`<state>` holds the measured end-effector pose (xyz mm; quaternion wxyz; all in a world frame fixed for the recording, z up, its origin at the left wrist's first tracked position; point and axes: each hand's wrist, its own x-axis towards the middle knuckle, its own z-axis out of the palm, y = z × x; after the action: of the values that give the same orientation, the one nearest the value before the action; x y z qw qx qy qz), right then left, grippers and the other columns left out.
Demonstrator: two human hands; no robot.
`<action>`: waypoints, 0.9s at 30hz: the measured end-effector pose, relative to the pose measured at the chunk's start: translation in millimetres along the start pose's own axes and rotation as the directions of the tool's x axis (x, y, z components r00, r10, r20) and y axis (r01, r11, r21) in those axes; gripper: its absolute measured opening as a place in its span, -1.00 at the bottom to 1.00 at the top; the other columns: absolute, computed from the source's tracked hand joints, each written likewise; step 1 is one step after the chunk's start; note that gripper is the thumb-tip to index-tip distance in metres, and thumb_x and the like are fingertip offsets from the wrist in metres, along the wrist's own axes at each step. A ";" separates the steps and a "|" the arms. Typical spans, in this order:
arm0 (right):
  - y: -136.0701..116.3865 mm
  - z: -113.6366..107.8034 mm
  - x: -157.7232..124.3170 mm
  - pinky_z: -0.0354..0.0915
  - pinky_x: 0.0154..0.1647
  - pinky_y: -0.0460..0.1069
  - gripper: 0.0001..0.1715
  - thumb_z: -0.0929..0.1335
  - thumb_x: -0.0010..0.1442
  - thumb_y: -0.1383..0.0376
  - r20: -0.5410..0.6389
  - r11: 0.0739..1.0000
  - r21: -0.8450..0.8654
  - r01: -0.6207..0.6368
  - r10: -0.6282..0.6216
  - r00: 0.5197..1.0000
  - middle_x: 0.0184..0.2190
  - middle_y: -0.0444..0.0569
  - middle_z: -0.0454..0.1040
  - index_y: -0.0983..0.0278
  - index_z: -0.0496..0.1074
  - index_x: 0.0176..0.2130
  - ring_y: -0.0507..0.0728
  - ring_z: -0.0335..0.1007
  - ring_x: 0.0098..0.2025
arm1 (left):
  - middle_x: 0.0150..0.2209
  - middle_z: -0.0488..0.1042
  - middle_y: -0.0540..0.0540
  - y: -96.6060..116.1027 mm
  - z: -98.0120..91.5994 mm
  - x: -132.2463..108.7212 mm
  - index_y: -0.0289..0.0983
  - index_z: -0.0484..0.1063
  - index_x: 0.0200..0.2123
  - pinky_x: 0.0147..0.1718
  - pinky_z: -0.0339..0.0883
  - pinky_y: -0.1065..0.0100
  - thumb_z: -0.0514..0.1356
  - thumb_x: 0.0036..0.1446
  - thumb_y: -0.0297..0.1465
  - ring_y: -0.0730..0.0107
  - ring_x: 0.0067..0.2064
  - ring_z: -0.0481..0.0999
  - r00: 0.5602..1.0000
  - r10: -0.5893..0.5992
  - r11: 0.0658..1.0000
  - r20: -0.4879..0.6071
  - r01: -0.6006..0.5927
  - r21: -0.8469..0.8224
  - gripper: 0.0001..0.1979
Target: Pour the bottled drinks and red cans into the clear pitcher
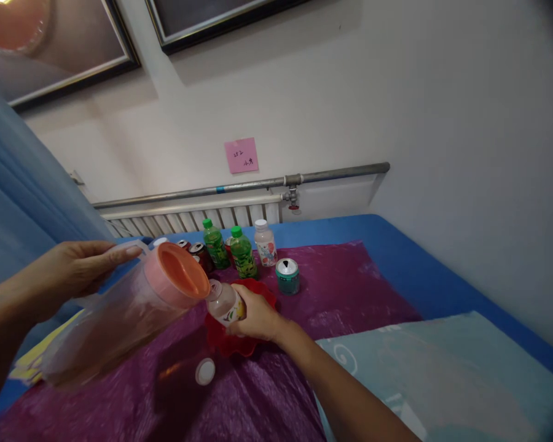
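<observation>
My left hand (90,265) is closed around the handle of a clear plastic pitcher (115,328) with an orange lid. The pitcher is tilted, its lid end toward the right, with some darker liquid low inside. In my right hand (258,316) is a small clear bottle (222,304) with a fruit label, uncapped and leaning toward the pitcher. Its mouth meets the edge of the lid; whether liquid flows there I cannot tell. Beneath the bottle sits a red scalloped bowl (239,348). A white bottle cap (205,371) lies on the purple plastic sheet (276,399).
Behind the bowl stand green-capped bottles (244,255), a white-capped bottle (265,245), a teal can (287,277) and several dark cans (201,255). A yellow cloth (30,362) lies at left, a pale blue cloth (424,368) at right. Radiator and pipe (341,173) run along the wall.
</observation>
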<state>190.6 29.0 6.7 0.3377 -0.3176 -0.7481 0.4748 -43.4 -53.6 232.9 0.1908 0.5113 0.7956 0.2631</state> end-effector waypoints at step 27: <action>1.1 0.0 0.5 0.33 -0.14 0.02 -0.12 0.54 -0.24 0.31 0.000 1.000 -0.022 0.020 -0.020 1.000 -0.09 -0.11 0.49 0.14 0.30 0.08 0.16 0.43 -0.13 | -0.67 -0.05 0.12 1.8 1.7 3.3 -0.24 0.39 -0.60 -0.70 -0.16 0.53 0.28 -0.49 0.25 0.59 -0.64 -0.06 0.999 -0.023 0.999 -0.041 0.021 -0.045 -0.35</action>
<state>190.5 29.8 5.8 0.3393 -0.3136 -0.7563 0.4632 -42.4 -49.6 232.5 0.1887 0.4926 0.7987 0.2893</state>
